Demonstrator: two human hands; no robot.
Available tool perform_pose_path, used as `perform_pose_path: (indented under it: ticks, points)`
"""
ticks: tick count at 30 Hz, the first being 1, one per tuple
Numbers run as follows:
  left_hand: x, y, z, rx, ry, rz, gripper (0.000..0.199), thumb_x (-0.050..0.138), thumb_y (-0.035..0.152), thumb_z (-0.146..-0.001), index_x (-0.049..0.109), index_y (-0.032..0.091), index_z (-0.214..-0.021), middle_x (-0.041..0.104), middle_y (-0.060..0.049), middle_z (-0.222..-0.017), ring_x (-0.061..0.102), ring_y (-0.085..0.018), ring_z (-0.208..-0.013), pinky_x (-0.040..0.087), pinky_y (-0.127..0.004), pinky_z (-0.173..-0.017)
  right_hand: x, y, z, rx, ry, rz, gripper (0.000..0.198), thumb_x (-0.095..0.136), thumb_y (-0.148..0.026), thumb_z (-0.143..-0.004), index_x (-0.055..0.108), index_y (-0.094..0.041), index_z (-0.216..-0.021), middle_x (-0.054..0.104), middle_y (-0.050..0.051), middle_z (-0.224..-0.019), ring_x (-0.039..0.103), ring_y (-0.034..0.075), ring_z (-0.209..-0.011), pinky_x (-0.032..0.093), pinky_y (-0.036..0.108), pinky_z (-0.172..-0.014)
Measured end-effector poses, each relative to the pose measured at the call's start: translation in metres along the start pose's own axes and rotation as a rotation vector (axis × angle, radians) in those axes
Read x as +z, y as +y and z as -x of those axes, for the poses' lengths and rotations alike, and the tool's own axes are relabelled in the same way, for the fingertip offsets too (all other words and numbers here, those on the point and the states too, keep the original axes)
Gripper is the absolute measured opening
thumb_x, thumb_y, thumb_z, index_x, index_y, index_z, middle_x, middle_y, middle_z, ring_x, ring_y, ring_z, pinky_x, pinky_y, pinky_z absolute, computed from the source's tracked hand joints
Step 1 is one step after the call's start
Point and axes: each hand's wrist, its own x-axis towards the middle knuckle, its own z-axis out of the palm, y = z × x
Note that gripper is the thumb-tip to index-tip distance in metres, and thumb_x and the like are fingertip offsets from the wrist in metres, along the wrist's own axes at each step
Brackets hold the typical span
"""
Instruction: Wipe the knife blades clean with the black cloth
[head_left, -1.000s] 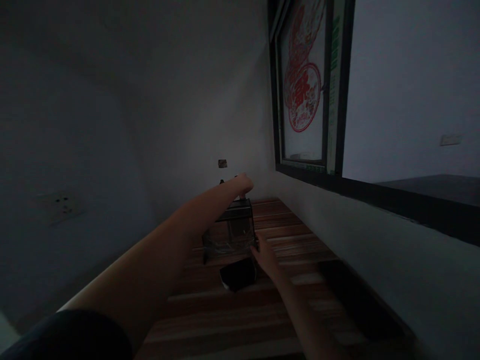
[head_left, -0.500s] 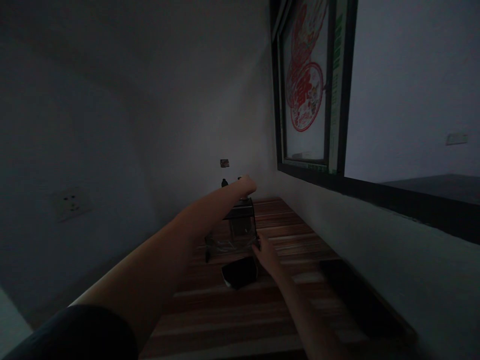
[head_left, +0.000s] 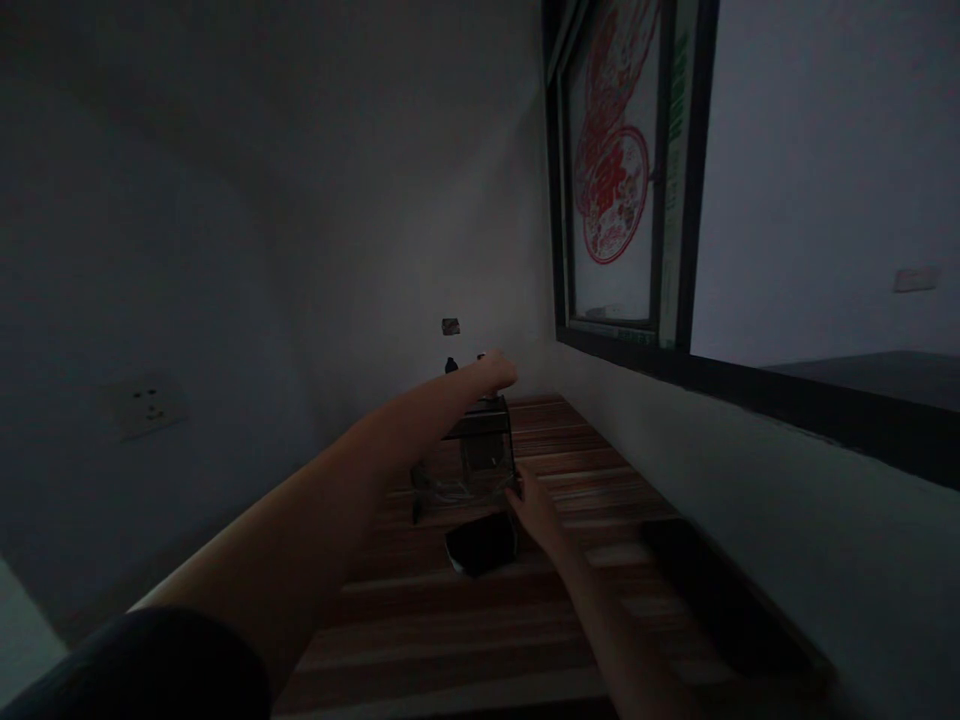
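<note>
In the dim head view, a small dark-framed rack point(head_left: 480, 428) stands on a striped wooden tabletop point(head_left: 420, 600). My left hand point(head_left: 498, 372) reaches across to the rack's top and is closed; its fingers are mostly hidden. A pale bit shows just beneath it, but what it holds I cannot make out. Low down at the rack's right front corner, my right hand point(head_left: 531, 500) has its thumb and fingers closed around the frame. A black flat item point(head_left: 481, 544) lies on the table in front of the rack.
A long dark object point(head_left: 720, 595) lies along the right wall. A dark-capped item point(head_left: 451, 365) shows behind my left forearm. On the right is a black-framed window point(head_left: 611, 335) with red round decorations. A wall socket point(head_left: 148, 405) is at left.
The view has shifted very slightly. Both hands keep their places at the rack, and nothing else has visibly moved.
</note>
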Motion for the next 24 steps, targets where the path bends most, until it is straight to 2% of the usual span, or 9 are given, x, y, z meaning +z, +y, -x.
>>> perform_pose_path:
  ticks: [3, 4, 7, 11, 15, 18, 21, 24]
  points:
    - [-0.011, 0.004, 0.004, 0.046, -0.195, -0.123, 0.019, 0.076, 0.012, -0.052, 0.058, 0.015, -0.048, 0.067, -0.006, -0.068, 0.053, -0.021, -0.081, 0.028, -0.035, -0.083, 0.000, 0.001, -0.001, -0.003, -0.004, -0.016, 0.044, 0.050, -0.016, -0.075, 0.046, -0.017, -0.119, 0.057, 0.010, -0.114, 0.052, 0.021, -0.107, 0.039, 0.037, -0.092]
    - [-0.016, 0.005, 0.006, 0.055, -0.209, -0.135, 0.018, 0.076, 0.011, -0.050, 0.059, 0.015, -0.050, 0.068, -0.006, -0.071, 0.053, -0.021, -0.083, 0.027, -0.035, -0.083, 0.000, 0.002, -0.001, -0.007, -0.001, -0.018, 0.044, 0.050, -0.016, -0.075, 0.046, -0.018, -0.119, 0.056, 0.010, -0.115, 0.052, 0.021, -0.107, 0.039, 0.037, -0.092]
    - [-0.033, 0.009, 0.012, 0.083, -0.190, -0.143, 0.015, 0.076, 0.015, -0.052, 0.063, 0.017, -0.058, 0.069, -0.007, -0.081, 0.053, -0.020, -0.087, 0.027, -0.033, -0.083, 0.001, 0.004, -0.001, -0.014, 0.004, -0.010, 0.045, 0.050, -0.017, -0.075, 0.046, -0.019, -0.119, 0.056, 0.009, -0.115, 0.052, 0.021, -0.107, 0.039, 0.038, -0.093]
    - [-0.060, 0.008, 0.023, 0.132, -0.124, -0.136, 0.014, 0.071, 0.023, -0.063, 0.066, 0.021, -0.076, 0.068, -0.006, -0.094, 0.053, -0.019, -0.090, 0.027, -0.030, -0.081, 0.003, 0.010, -0.001, -0.008, 0.018, -0.009, 0.044, 0.050, -0.017, -0.075, 0.047, -0.018, -0.118, 0.056, 0.010, -0.115, 0.052, 0.021, -0.107, 0.039, 0.038, -0.093]
    - [-0.085, -0.001, 0.050, 0.239, 0.063, -0.074, 0.020, 0.056, 0.035, -0.077, 0.064, 0.023, -0.091, 0.065, -0.004, -0.098, 0.055, -0.017, -0.092, 0.028, -0.030, -0.082, 0.004, 0.015, -0.001, -0.013, 0.006, -0.025, 0.046, 0.049, -0.020, -0.075, 0.044, -0.018, -0.121, 0.054, 0.009, -0.119, 0.052, 0.021, -0.109, 0.037, 0.039, -0.095]
    - [-0.091, -0.010, 0.087, 0.251, 0.261, 0.053, 0.023, 0.046, 0.035, -0.084, 0.061, 0.023, -0.095, 0.063, -0.003, -0.101, 0.054, -0.015, -0.097, 0.028, -0.029, -0.087, 0.003, 0.017, -0.002, -0.013, 0.020, -0.034, 0.047, 0.049, -0.021, -0.075, 0.044, -0.016, -0.121, 0.053, 0.011, -0.120, 0.049, 0.021, -0.112, 0.036, 0.040, -0.096]
    - [-0.077, -0.023, 0.135, 0.124, 0.452, 0.224, 0.028, 0.039, 0.035, -0.086, 0.059, 0.021, -0.101, 0.062, -0.005, -0.104, 0.053, -0.015, -0.100, 0.032, -0.030, -0.089, 0.000, 0.016, -0.002, 0.003, 0.045, -0.071, 0.046, 0.050, -0.021, -0.074, 0.045, -0.017, -0.119, 0.055, 0.010, -0.116, 0.052, 0.021, -0.108, 0.039, 0.041, -0.094]
    - [-0.040, -0.040, 0.183, -0.114, 0.606, 0.429, 0.029, 0.036, 0.037, -0.086, 0.056, 0.026, -0.105, 0.061, -0.003, -0.106, 0.053, -0.015, -0.101, 0.036, -0.033, -0.090, -0.005, 0.017, -0.003, 0.038, 0.059, -0.159, 0.046, 0.051, -0.024, -0.074, 0.045, -0.018, -0.119, 0.059, 0.009, -0.111, 0.056, 0.022, -0.101, 0.042, 0.041, -0.090]
